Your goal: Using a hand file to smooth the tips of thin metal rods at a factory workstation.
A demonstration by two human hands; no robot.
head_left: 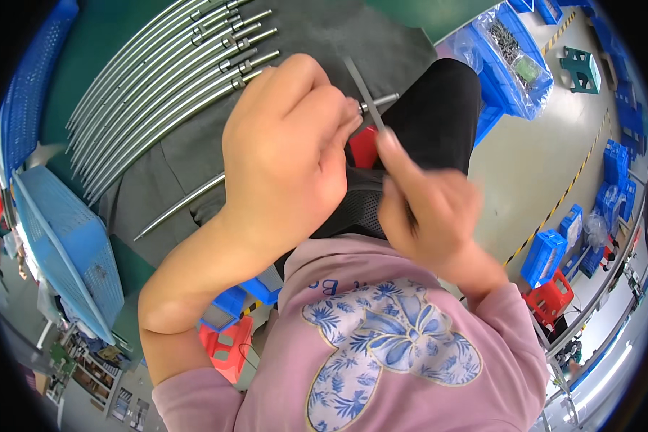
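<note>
My left hand [288, 144] is wrapped round a slim steel rod [183, 205]. The rod slants from the lower left up to the right, and its collared end [385, 99] sticks out past my fingers; the part inside my fist is hidden. Between thumb and fingers my right hand [432, 209] grips a narrow grey flat file [365, 90]. The file lies across the rod near its collared end, though I cannot tell how firmly it touches. My right hand is slightly blurred. Several similar steel rods [173, 90] lie side by side beyond my left hand.
The rods rest on a dark grey cloth [324, 32] over a green table. Blue baskets [72, 237] stand at the left. At the upper right, a lined blue bin [507, 65] holds small metal parts. A green stool [581, 70] and red stools [552, 297] stand on the floor.
</note>
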